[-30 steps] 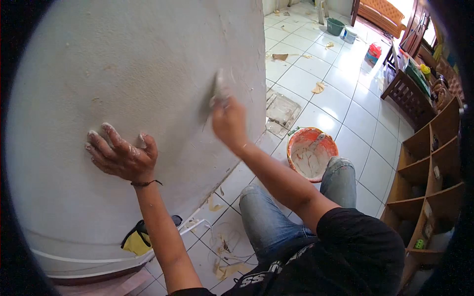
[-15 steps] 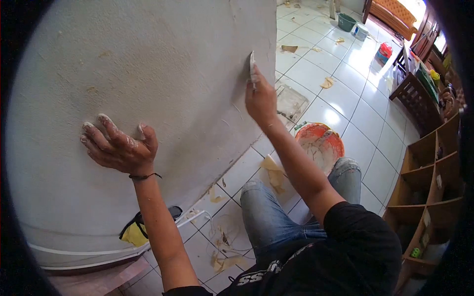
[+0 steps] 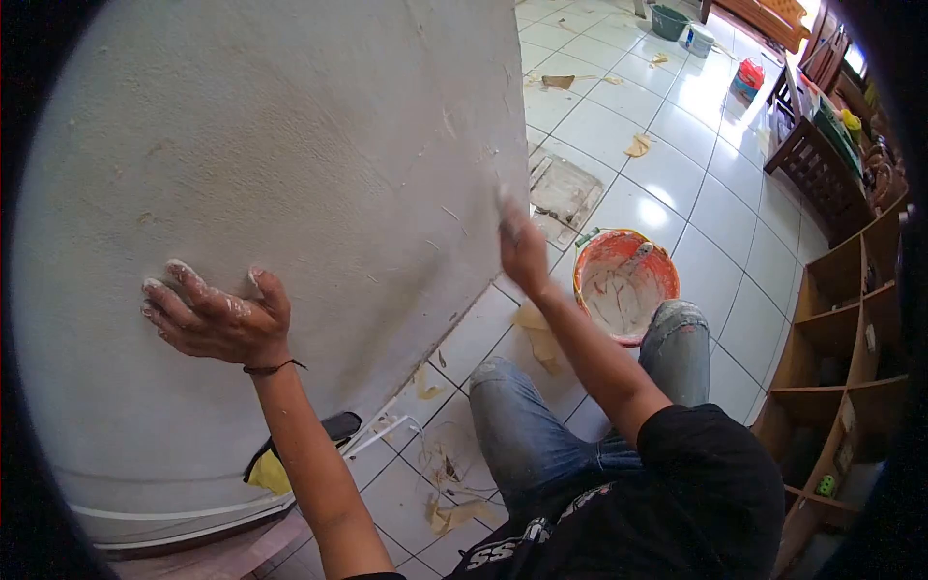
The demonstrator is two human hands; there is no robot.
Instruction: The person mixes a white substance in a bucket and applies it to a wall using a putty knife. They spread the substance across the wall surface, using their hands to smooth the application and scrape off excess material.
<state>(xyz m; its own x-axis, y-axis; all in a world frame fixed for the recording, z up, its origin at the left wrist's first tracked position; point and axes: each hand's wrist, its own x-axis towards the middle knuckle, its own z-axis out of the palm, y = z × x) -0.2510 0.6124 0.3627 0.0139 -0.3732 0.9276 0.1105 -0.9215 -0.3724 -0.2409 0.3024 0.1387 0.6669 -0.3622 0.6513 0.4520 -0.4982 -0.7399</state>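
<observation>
My left hand is spread against the pale, roughly textured wall, fingertips white with putty. Near the wall's right edge, my right hand is closed around a putty knife, blurred by motion, its thin blade seen nearly edge-on and pointing up. Small ridges and specks of putty mark the wall beside it. Below that hand, an orange bucket stands on the floor by my knee, its inside coated in white putty. A putty-smeared tool leans inside the bucket.
White floor tiles carry scattered peelings. A square floor cover lies by the wall's end. Wooden shelves stand at right. Farther back are a green tub, a white pail and a red container.
My right hand has moved down the wall with the putty knife, away from its higher spot. My left hand stays spread on the wall; the view has shifted slightly.
</observation>
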